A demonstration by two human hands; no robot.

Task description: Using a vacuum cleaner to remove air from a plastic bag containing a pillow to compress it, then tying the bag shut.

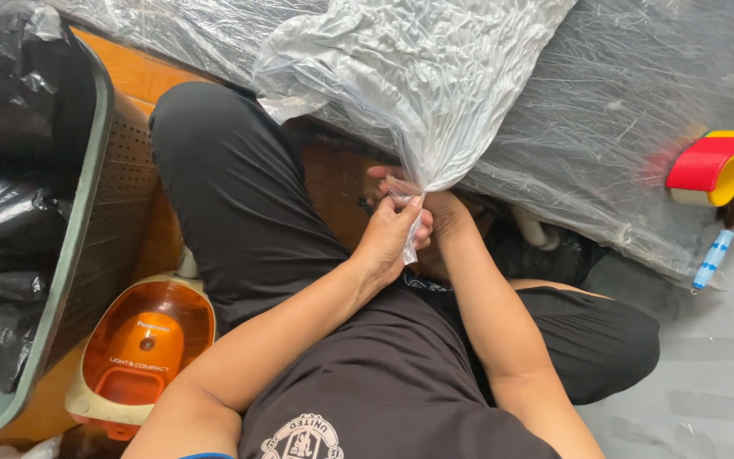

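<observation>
We look down from a head-worn camera at our own lap; we are seated with knees apart in dark trousers, and both forearms reach forward to meet between the legs; our left hand (388,242) is closed, thumb and fingers pinched round the gathered neck of a clear plastic bag (401,81), and our right hand (439,208) sits just behind it, curled against the same twisted neck, though its fingers are mostly hidden and we can only say it seems to be gripping too; the two hands touch each other, which looks like the way to keep the twist tight so the mouth stays shut; the bag holds what appears to be crumpled pale material, and it swells upward and away from the hands, its bulk resting on a long dark surface wrapped in clear plastic sheeting (622,110) that runs across the top of the view; a short tail of plastic hangs below the left hand; to the left stands a dark perforated bin with a green rim (87,255), lined with black plastic, and below it an orange and cream canister vacuum cleaner (142,348) sits on the wooden floor beside our left leg; at the far right, on the sheeting, lies a red and yellow plastic tool (715,166), and just below it a small blue and white tube (714,257).
</observation>
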